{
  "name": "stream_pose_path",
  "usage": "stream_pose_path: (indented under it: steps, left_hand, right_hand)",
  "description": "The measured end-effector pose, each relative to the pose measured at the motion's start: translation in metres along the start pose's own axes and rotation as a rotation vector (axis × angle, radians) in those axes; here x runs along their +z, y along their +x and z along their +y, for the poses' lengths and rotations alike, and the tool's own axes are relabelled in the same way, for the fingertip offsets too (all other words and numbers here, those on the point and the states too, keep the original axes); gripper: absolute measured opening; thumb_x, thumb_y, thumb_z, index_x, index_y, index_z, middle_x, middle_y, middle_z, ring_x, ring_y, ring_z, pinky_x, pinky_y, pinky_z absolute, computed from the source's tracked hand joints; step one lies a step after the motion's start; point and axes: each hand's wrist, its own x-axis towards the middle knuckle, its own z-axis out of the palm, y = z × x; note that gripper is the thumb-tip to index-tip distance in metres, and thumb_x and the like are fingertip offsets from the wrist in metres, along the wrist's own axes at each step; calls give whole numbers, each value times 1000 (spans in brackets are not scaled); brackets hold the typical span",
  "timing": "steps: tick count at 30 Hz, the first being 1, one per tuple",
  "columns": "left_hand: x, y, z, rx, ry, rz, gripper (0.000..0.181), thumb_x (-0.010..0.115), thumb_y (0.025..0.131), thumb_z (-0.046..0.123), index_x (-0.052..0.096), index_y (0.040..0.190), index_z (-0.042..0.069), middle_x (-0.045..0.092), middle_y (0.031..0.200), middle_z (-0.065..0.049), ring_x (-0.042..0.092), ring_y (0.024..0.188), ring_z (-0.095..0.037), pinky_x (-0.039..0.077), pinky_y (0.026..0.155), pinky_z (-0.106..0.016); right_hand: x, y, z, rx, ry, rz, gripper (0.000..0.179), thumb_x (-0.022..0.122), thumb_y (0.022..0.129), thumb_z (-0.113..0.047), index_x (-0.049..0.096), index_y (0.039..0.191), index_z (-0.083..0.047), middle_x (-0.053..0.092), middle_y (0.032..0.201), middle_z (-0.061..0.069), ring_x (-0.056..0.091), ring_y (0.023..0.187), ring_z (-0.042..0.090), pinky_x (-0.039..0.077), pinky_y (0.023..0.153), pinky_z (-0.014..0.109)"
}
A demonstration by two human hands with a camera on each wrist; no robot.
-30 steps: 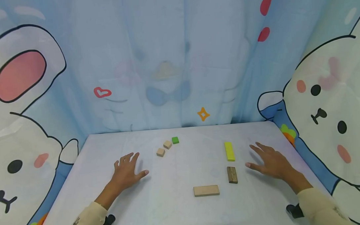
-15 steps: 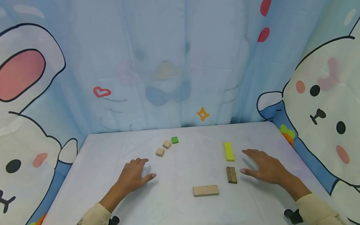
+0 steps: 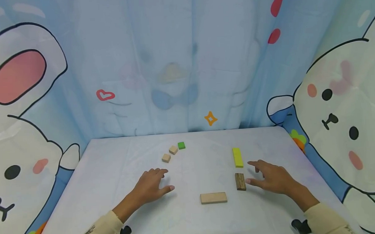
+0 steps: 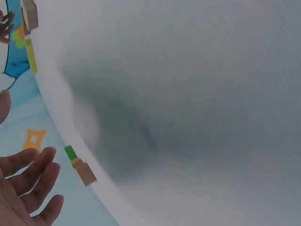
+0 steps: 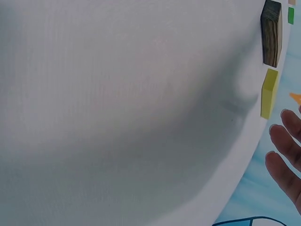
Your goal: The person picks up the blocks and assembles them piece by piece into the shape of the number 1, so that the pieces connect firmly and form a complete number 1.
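Observation:
My left hand hovers over the left half of the table, fingers loosely bent and thumb apart, holding nothing. Beyond its fingertips lie two small plain wooden cubes and a green cube in a slanting row. On the other side, my right hand is above the table with its thumb and fingers spread, also holding nothing. Its thumb tip is close to a dark brown wooden block; a yellow block lies just behind that. A pale wooden block rests flat between the hands, nearer the front.
A white cloth covers the table. Behind it hangs a blue curtain with printed figures, and printed white animal shapes flank both sides. Each wrist carries a small black device, seen below the left sleeve and the right sleeve.
Both hands have moved inward, the left to the right and slightly nearer the front, the right to the left toward the brown and yellow blocks. The blocks have stayed in place.

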Motion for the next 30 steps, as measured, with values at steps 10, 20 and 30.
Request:
stream_pose_path:
  steps: [10,20,30]
  left_hand:
    - [14,4,22,124,-6,-52,62,66,91,57,62,131,10,70,104,0,62,94,-15,50,85,-40]
    - [24,10,42,105,-60,-133,63,66,91,58,60,133,12,69,114,0,63,105,-14,54,91,-36]
    - [29,15,56,146,-90,-166,57,66,93,53,62,131,11,68,115,0,63,105,-13,53,92,-32]
  right_hand:
    - [10,0,-4,-9,-2,-20,89,66,78,-74,56,139,-11,64,98,0,52,77,13,54,70,41]
    - [12,0,-11,-22,12,-74,94,65,76,-78,54,141,-12,65,104,1,50,76,12,49,65,35]
    - [13,2,-20,-46,36,-72,93,72,75,-72,54,141,-10,64,104,1,49,77,11,46,64,32]
